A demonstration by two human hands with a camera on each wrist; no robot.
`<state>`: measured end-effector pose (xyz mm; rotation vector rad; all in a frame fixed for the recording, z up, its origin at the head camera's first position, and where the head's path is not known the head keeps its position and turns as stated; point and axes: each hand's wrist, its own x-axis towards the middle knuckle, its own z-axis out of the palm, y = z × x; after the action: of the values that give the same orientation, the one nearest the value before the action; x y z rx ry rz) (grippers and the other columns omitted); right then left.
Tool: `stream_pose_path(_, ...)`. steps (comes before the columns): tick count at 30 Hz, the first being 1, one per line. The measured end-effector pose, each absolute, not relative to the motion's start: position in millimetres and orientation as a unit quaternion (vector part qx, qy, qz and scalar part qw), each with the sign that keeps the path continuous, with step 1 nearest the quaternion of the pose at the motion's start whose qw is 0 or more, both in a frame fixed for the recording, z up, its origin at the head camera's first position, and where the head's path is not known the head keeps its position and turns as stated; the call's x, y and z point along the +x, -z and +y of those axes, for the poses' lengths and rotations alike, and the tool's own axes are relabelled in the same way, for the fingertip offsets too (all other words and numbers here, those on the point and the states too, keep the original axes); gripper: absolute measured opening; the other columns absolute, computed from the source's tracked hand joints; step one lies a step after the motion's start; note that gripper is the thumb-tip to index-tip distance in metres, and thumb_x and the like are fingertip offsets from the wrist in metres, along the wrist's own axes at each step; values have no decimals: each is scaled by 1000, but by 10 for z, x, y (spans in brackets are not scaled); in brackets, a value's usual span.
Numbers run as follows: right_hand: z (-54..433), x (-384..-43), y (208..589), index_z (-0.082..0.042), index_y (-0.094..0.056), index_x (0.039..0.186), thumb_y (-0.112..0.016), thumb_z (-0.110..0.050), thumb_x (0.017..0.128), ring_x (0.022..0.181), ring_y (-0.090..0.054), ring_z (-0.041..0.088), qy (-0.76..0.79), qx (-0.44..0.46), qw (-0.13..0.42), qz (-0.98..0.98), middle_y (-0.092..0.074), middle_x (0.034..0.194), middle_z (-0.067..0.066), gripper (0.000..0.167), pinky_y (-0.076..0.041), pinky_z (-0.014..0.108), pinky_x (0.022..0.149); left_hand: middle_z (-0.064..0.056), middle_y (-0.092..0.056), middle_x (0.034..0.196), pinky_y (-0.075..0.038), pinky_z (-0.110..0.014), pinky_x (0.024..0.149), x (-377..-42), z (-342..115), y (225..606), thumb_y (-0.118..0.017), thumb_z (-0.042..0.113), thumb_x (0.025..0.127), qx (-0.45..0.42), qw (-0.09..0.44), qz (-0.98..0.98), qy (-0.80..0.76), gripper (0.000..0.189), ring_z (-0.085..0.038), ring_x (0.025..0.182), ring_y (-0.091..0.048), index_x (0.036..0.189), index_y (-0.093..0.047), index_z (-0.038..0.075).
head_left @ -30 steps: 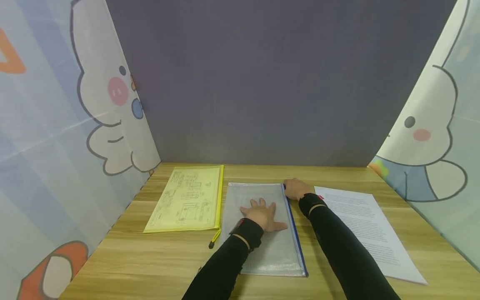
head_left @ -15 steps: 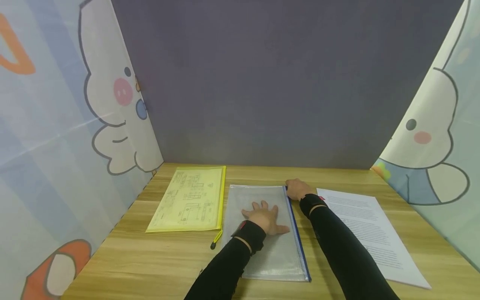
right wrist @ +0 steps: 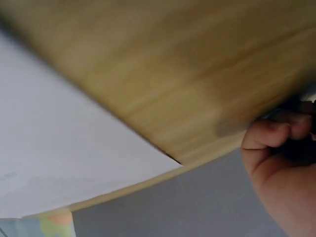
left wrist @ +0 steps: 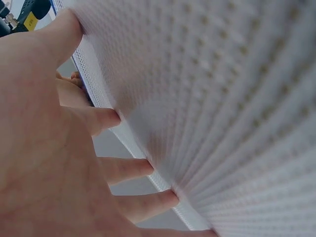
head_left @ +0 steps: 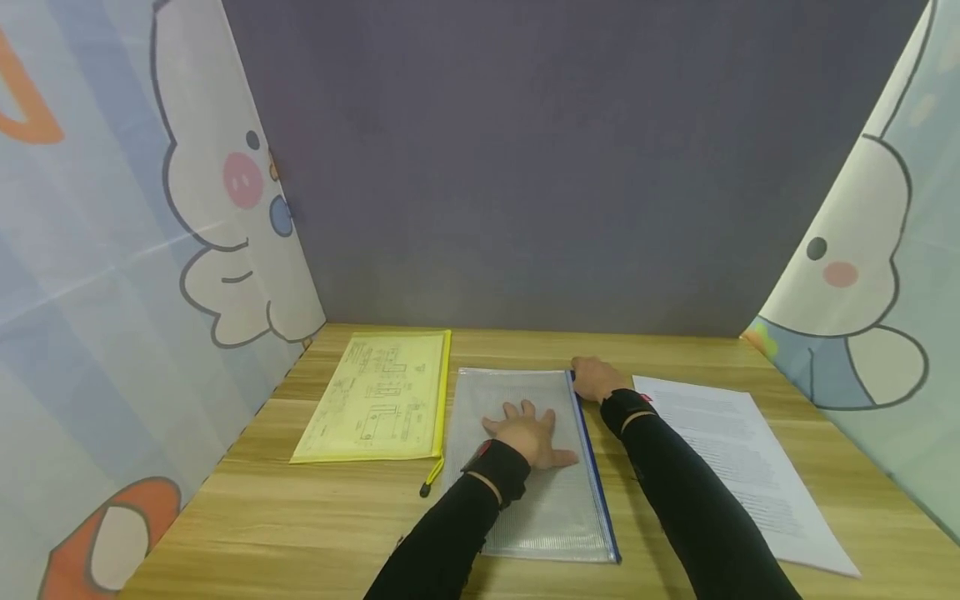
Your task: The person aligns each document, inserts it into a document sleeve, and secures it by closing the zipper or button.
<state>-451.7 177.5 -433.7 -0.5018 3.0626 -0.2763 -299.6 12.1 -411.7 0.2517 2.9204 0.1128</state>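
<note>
A clear ribbed zip pouch [head_left: 547, 521] with a blue zipper edge lies flat on the wooden table. My left hand [head_left: 525, 437] presses on its middle with fingers spread; the left wrist view shows the fingertips against the ribbed plastic [left wrist: 222, 84]. At the far right corner, where the blue zipper ends, my right hand [head_left: 596, 379] pinches the pouch. Its fingers are curled in the right wrist view, where a dark bit shows between them [right wrist: 286, 182]; the exact part gripped is mostly hidden.
Left of the pouch lies a yellow zip pouch [head_left: 375, 396] holding a sheet of technical drawings, its yellow cord [head_left: 432, 475] hanging toward me. A stack of printed paper [head_left: 735, 467] lies to the right, partly under my right forearm in view. A grey panel [head_left: 495, 167] stands behind the table [head_left: 300, 533].
</note>
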Motion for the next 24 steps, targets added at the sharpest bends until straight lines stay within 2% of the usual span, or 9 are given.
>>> stream_pose_path(4,1766,-4440,4282,12,-34,150,-46,-5,99,128,-52,48,76,-162,33,983,-50,141,36,55,-43,57,106,-13,-29,165,-29,-77,106,-2992,115,4110,-55,79,86,86,109,990,-38,89,-43,150,-23,159,-37,32)
stream_pose_path(8,1777,-4333,4202,11,-37,149,-47,-6,99,126,-54,49,67,-170,23,983,-52,140,35,54,-44,58,104,-13,-28,165,-29,-77,106,-3000,106,4099,-55,78,87,87,113,989,-36,89,-43,151,-22,159,-36,31)
stream_pose_path(12,1810,-4221,4172,7,-59,126,-51,-6,96,99,-66,37,53,-178,-13,982,-67,114,25,34,-55,53,84,-14,-28,165,-30,-77,105,-3003,113,4096,-54,79,87,92,111,989,-34,89,-43,151,-22,160,-35,31)
stream_pose_path(15,1815,-4129,4176,3,-63,112,-54,-6,94,85,-63,29,51,-186,-31,981,-68,101,18,22,-56,49,74,-14,-28,165,-30,-77,105,-3007,116,4096,-53,80,86,92,109,989,-33,90,-43,151,-22,160,-35,31)
stream_pose_path(19,1804,-3992,4167,4,-65,120,-57,-7,97,95,-65,33,88,-198,-21,976,-69,110,21,26,-55,52,86,-14,-27,165,-29,-77,105,-3015,111,4094,-54,80,86,92,115,989,-35,91,-44,151,-21,160,-35,30)
stream_pose_path(21,1799,-3922,4157,3,-66,120,-58,-6,97,94,-65,32,112,-201,-11,973,-69,108,18,26,-54,51,87,-15,-26,165,-28,-77,106,-3011,104,4089,-54,79,86,91,119,988,-37,91,-44,151,-21,160,-34,30)
stream_pose_path(24,1793,-3820,4140,0,-68,102,-59,-5,97,78,-60,25,132,-204,-1,970,-66,90,12,11,-54,42,75,-15,-26,165,-28,-78,105,-3009,93,4084,-54,79,87,93,118,988,-42,90,-45,151,-21,160,-35,29)
